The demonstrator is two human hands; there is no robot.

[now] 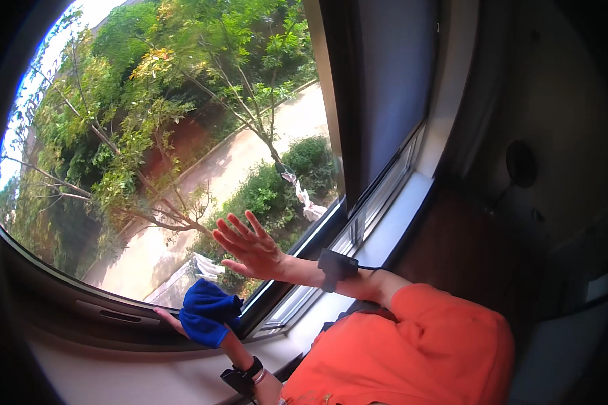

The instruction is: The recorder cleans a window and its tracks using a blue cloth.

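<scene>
A blue cloth (207, 314) covers most of my left hand (171, 321), bunched around it. A stretched finger or two show past the cloth, beside the dark lower window frame (67, 290); the rest of the grip is hidden. Higher up and to the right, my right hand (250, 251) is raised with its fingers spread, in front of the window pane (135, 270). Nothing is in it; whether it touches the glass I cannot tell. A black strapped device (337, 268) sits on my right forearm, another (240, 381) at my left wrist.
A pale sill with sliding tracks (398, 202) runs along the window's right side, beside a dark panel (392, 88). The frame has a recessed slot (120, 316). Outside are trees (135, 94), a paved path (243, 152) and white fabric tied round a trunk (305, 197).
</scene>
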